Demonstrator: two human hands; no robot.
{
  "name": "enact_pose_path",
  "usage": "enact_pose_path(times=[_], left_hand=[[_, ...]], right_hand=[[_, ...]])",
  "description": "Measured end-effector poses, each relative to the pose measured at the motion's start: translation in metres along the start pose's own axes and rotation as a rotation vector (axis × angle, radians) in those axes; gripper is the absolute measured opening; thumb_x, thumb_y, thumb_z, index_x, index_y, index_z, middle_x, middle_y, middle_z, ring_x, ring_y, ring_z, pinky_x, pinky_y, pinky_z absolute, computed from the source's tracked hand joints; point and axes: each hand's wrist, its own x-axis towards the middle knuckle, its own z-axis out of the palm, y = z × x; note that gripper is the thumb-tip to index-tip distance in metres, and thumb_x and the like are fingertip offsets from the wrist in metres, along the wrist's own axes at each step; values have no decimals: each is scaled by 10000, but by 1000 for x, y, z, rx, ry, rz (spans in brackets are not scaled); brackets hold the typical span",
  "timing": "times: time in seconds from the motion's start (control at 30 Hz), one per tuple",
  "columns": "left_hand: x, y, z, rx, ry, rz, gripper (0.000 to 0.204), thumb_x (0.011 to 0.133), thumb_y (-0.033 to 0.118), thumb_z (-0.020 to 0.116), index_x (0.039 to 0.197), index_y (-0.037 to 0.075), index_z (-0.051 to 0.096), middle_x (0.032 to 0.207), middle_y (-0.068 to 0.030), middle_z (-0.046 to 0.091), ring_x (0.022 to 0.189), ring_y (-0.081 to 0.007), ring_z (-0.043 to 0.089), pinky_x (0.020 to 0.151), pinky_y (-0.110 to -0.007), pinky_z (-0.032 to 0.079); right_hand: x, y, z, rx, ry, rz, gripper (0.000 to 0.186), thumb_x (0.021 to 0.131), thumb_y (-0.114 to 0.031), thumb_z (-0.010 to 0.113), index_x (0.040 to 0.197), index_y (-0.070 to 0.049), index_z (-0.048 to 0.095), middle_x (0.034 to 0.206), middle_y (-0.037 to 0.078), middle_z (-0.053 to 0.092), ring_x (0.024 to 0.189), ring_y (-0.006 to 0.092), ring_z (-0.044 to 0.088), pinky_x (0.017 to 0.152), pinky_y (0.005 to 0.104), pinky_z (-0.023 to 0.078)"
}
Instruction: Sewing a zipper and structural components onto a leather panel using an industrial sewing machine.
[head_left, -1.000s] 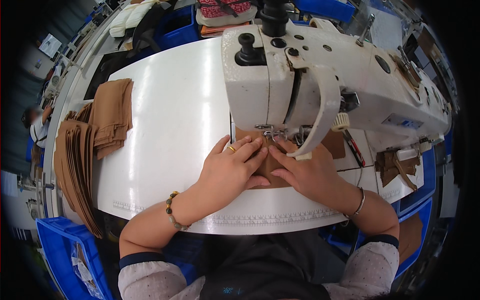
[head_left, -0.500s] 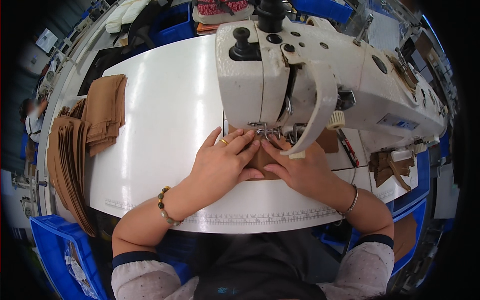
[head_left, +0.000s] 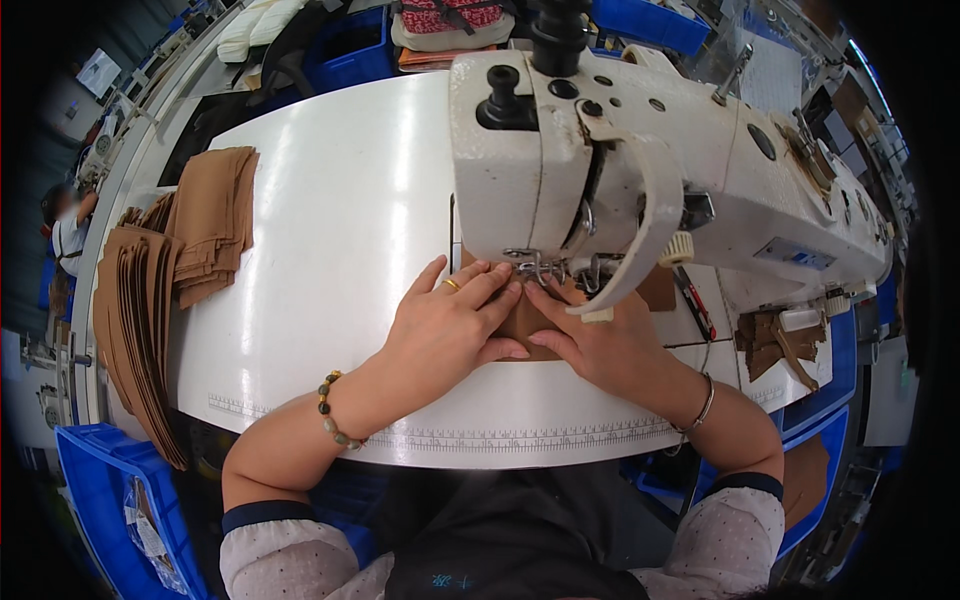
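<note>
A brown piece of material [head_left: 522, 335] lies beneath the metal presser foot [head_left: 540, 266] of a white sewing machine [head_left: 498, 180]. My left hand [head_left: 450, 330] presses on it left of the foot, fingers stretched out and slightly apart, a gold ring on one. My right hand [head_left: 610, 340] rests on its right side, index finger extended near the foot, thumb toward the middle, other fingers partly hidden behind the machine's curved guard [head_left: 657, 210].
Brown piece stacks [head_left: 140, 310] lie on the white table's left [head_left: 310, 220]. Scraps [head_left: 770, 340] and a red cutter [head_left: 695, 305] lie right. Blue bins [head_left: 115, 470] flank the table. A co-worker [head_left: 70, 235] is at far left.
Both hands and the brown piece have moved slightly away from me, further under the presser foot. The whole view has also shifted a little.
</note>
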Motion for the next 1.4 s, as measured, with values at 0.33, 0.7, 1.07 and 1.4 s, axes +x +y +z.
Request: enact_pose_path(times=[0.33, 0.7, 1.07, 1.4], left_hand=[[1, -3, 3, 9, -12, 12, 641, 882, 516, 686, 1341, 69, 678, 1410, -106, 637, 1335, -271, 591, 1119, -528, 443], [-7, 5, 13, 37, 148, 87, 560, 894, 469, 713, 1271, 55, 703, 1369, -109, 656, 1273, -280, 611, 1089, -489, 476], [45, 75, 36, 34, 22, 44, 854, 821, 613, 720, 1355, -42, 598, 1448, -243, 573, 1195, -339, 661, 1007, -434, 523], [-47, 31, -8, -91, -26, 162, 779, 830, 628, 740, 1317, 24, 672, 1384, -129, 669, 1299, -307, 632, 1087, -453, 500]], right_hand=[[2, 2, -2, -17, -3, -7, 524, 857, -400, 772, 1288, -105, 726, 855, 135, 651, 990, 338, 651, 1059, 495, 485], [-61, 8, -61, -373, -81, 356, 273, 873, -161, 724, 1095, -4, 750, 1211, 192, 717, 1105, 336, 699, 935, 435, 560], [-160, 20, -75, -366, 183, 478, 191, 866, 16, 697, 1053, 9, 734, 1022, 160, 700, 894, 334, 678, 767, 404, 557], [-164, 33, -73, -407, 221, 584, 236, 844, 12, 680, 1079, 2, 707, 968, 130, 625, 873, 326, 631, 741, 422, 512]])
